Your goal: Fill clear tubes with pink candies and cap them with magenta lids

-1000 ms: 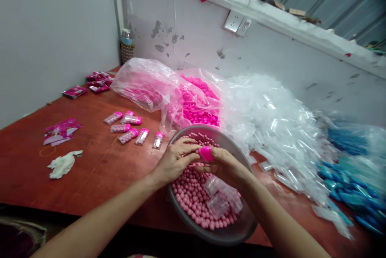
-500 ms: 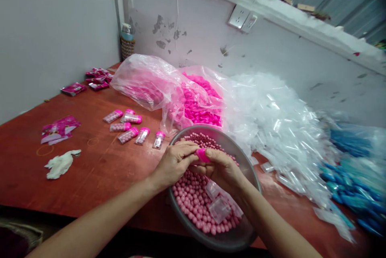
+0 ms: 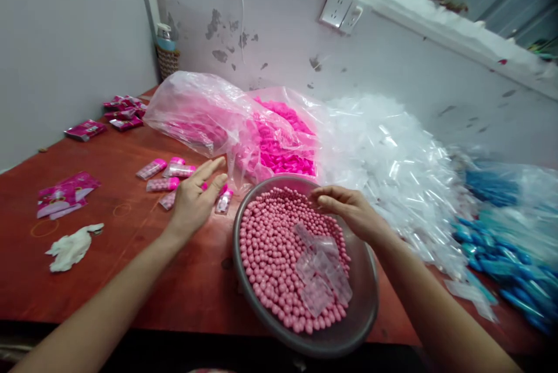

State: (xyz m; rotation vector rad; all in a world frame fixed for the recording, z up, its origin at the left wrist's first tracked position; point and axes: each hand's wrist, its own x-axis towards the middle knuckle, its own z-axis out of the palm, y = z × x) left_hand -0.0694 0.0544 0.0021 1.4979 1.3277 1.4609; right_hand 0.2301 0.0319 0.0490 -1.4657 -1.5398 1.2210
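My left hand is over the small clear bottles with pink caps, its fingers stretched out and thumb apart. It partly covers some of these bottles, which hold pink beads. Over the far right rim of the grey bowl, my right hand has its fingertips and thumb drawn together; whether anything is between them is unclear. Pink beads fill much of the bowl. Several empty clear bottles lie on the beads.
Behind the bowl, a clear plastic bag holds bright pink caps. A large heap of clear bottles lies to the right, beside blue pieces. On the left of the red table are printed pink packets and a crumpled white scrap.
My hands were together over the bowl, holding a pink-capped bottle. They have parted: the left moved to the capped bottles, the right toward the bowl's right side. The view shifted slightly.
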